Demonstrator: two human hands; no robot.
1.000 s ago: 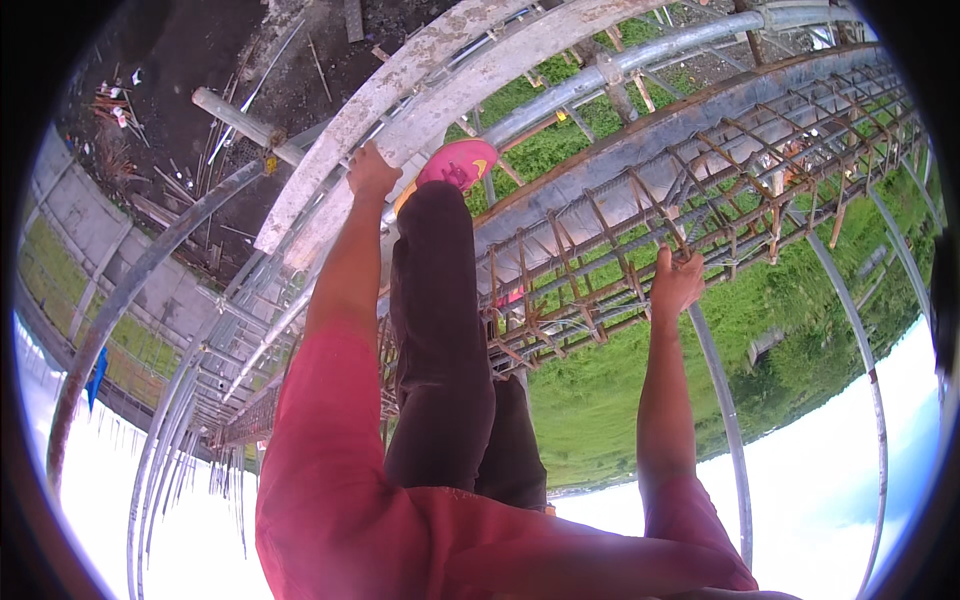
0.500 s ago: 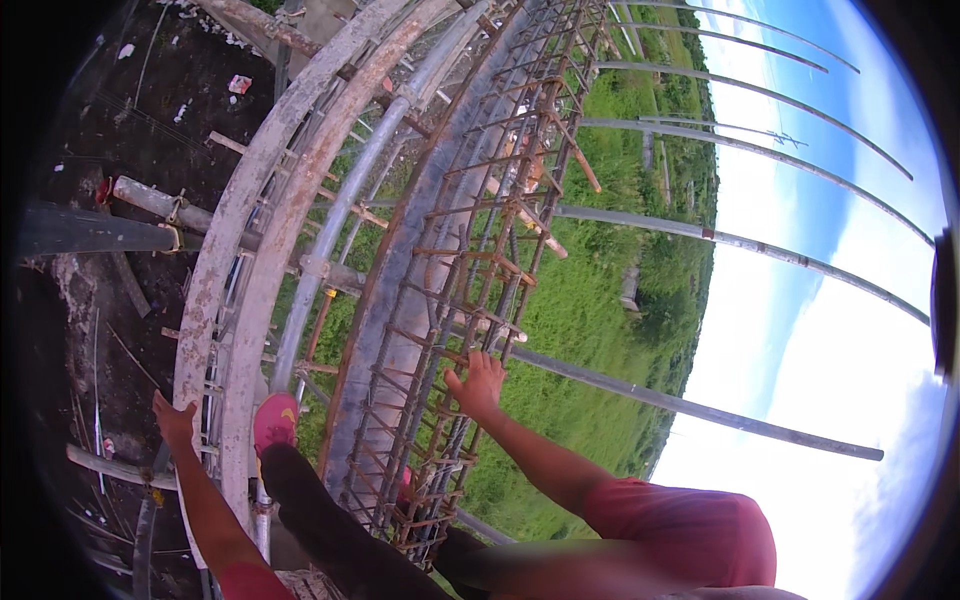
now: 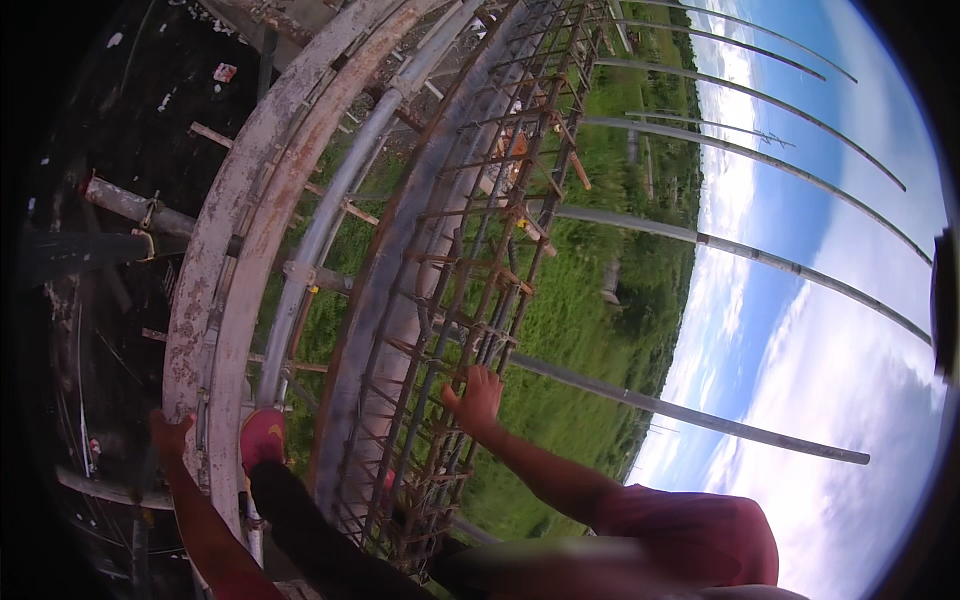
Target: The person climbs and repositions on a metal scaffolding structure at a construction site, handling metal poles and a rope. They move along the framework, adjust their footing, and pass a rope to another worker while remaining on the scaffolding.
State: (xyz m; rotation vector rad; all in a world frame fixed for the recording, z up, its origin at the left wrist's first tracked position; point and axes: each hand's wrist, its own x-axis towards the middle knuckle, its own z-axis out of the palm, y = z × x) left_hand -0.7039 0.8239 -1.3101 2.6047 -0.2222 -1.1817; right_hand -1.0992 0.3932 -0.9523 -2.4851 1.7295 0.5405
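Observation:
On the right, my right hand (image 3: 477, 400) is closed over a rusty bar of a long rebar cage (image 3: 455, 290). The cage stands along a grey beam form (image 3: 385, 290). At the far left, my left hand (image 3: 172, 437) has thumb and fingers apart at the outer edge of a worn, rust-stained plank (image 3: 195, 310). It seems to touch that edge, with nothing held in it. My foot in a pink shoe (image 3: 262, 438) stands between a second plank (image 3: 232, 380) and the form.
Beside the planks runs a silver scaffold pipe (image 3: 330, 210). A dark pipe (image 3: 90, 248) and a rusty tube (image 3: 140, 203) meet the planks from the left, above dark, littered ground. Several long poles (image 3: 690, 408) jut out right past the cage. Green land (image 3: 590, 350) lies beyond.
The view has shifted slightly, so planks, pipe and cage sit a little farther left. My left hand has come closer to the plank edge. My right hand stays on the cage.

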